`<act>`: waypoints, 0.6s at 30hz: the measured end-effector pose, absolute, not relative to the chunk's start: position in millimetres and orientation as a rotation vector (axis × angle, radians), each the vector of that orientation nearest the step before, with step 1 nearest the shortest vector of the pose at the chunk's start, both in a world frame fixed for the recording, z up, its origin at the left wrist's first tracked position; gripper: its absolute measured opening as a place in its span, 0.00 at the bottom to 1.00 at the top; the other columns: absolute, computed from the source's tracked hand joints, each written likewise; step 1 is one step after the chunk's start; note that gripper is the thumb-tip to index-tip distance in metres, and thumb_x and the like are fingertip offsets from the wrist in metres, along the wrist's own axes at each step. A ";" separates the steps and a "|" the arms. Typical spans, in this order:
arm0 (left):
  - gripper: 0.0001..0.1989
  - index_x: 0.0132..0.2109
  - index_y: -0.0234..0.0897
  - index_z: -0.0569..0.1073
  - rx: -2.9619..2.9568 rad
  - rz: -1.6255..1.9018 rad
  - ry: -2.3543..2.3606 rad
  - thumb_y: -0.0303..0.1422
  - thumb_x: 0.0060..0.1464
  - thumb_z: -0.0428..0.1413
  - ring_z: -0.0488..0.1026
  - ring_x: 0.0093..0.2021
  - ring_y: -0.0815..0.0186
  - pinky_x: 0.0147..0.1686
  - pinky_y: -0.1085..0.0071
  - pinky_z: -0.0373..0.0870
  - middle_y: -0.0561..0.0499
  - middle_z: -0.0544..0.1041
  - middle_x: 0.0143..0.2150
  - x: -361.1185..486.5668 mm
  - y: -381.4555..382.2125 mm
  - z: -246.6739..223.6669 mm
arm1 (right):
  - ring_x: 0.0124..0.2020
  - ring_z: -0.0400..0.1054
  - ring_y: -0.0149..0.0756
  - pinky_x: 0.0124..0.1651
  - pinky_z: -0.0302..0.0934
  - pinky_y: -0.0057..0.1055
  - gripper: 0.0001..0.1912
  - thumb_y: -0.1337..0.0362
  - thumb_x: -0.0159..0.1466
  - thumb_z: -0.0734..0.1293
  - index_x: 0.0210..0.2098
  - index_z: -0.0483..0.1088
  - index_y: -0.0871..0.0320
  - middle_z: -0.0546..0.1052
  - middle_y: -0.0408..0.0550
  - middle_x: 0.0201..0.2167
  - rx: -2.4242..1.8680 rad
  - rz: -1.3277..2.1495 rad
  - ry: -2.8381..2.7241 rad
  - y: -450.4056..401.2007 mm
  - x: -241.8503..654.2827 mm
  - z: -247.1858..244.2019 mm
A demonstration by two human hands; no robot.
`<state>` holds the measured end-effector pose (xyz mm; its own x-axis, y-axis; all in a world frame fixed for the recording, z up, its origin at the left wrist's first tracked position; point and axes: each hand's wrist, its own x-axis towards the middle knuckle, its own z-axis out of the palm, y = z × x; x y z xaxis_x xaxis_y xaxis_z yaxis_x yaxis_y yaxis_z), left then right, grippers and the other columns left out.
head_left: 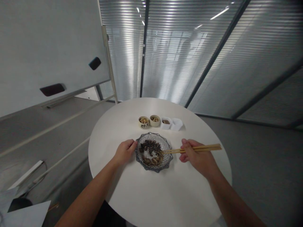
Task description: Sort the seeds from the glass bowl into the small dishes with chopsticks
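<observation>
A scalloped glass bowl (167, 160) stands on the round white table, with dark seeds (151, 146) toward its back and striped brownish seeds (153, 161) toward its front. My left hand (126, 152) grips the bowl's left rim, thumb on top. In my right hand (195, 155) is a pair of wooden chopsticks (208, 147), their tips down among the seeds at the bowl's right side. Behind the bowl stand two round cups, left (144, 125) and right (154, 123), holding pale pieces. Beside them, one white dish (165, 126) holds small seeds; another white dish (176, 124) shows no contents.
The round white table (161, 198) fills the middle. A whiteboard (52, 47) on a metal frame stands at the left, with two dark objects on it. Ribbed translucent panels (170, 56) rise behind the table. White flat items (28, 214) lie at the lower left.
</observation>
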<state>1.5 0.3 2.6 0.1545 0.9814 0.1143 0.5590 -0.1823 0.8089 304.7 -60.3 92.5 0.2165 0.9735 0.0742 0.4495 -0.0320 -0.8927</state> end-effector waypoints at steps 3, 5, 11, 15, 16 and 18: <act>0.24 0.26 0.38 0.64 1.842 0.875 1.472 0.49 0.64 0.45 0.61 0.28 0.68 0.29 0.71 0.55 0.54 0.65 0.24 1.5 0.3 3.6 | 0.15 0.68 0.33 0.19 0.60 0.25 0.29 0.39 0.66 0.63 0.22 0.72 0.55 0.72 0.43 0.12 -1.636 0.653 -1.519 -67.6 299.8 95.9; 0.24 0.26 0.38 0.64 1.847 0.873 1.475 0.49 0.64 0.45 0.61 0.28 0.68 0.29 0.71 0.55 0.54 0.65 0.24 1.6 0.3 3.4 | 0.15 0.67 0.33 0.19 0.59 0.25 0.30 0.39 0.66 0.63 0.20 0.71 0.55 0.71 0.43 0.11 -1.603 0.638 -1.552 -70.0 299.6 94.1; 0.24 0.26 0.38 0.65 1.855 0.871 1.475 0.50 0.64 0.45 0.62 0.29 0.67 0.30 0.71 0.56 0.54 0.65 0.25 1.2 1.1 1.8 | 0.15 0.68 0.34 0.19 0.62 0.28 0.29 0.38 0.64 0.66 0.24 0.74 0.57 0.74 0.45 0.14 -1.508 0.677 -1.293 -68.0 312.2 65.2; 0.24 0.26 0.38 0.65 1.864 0.887 1.458 0.49 0.64 0.45 0.62 0.28 0.67 0.30 0.71 0.56 0.54 0.65 0.24 0.6 1.4 1.9 | 0.12 0.68 0.34 0.16 0.63 0.28 0.28 0.38 0.62 0.68 0.25 0.74 0.58 0.74 0.45 0.15 -1.370 0.681 -1.067 -66.4 317.0 47.7; 0.24 0.26 0.38 0.65 1.863 0.889 1.460 0.49 0.64 0.45 0.62 0.28 0.68 0.30 0.71 0.56 0.54 0.65 0.24 0.6 1.3 2.0 | 0.11 0.68 0.34 0.15 0.63 0.29 0.28 0.39 0.62 0.68 0.25 0.74 0.59 0.74 0.44 0.15 -1.332 0.683 -1.031 -66.1 317.7 45.0; 0.24 0.26 0.38 0.64 1.859 0.892 1.461 0.49 0.64 0.45 0.61 0.28 0.68 0.30 0.71 0.55 0.54 0.64 0.24 0.8 1.2 2.3 | 0.11 0.68 0.34 0.15 0.64 0.29 0.26 0.41 0.62 0.70 0.25 0.74 0.59 0.74 0.45 0.15 -1.260 0.698 -0.970 -65.8 318.6 41.4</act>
<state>0.8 1.2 2.3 0.1667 0.9762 0.1383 0.5692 -0.2099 0.7949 318.6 -65.8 41.4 0.4487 0.8684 0.2110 0.0759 0.1983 -0.9772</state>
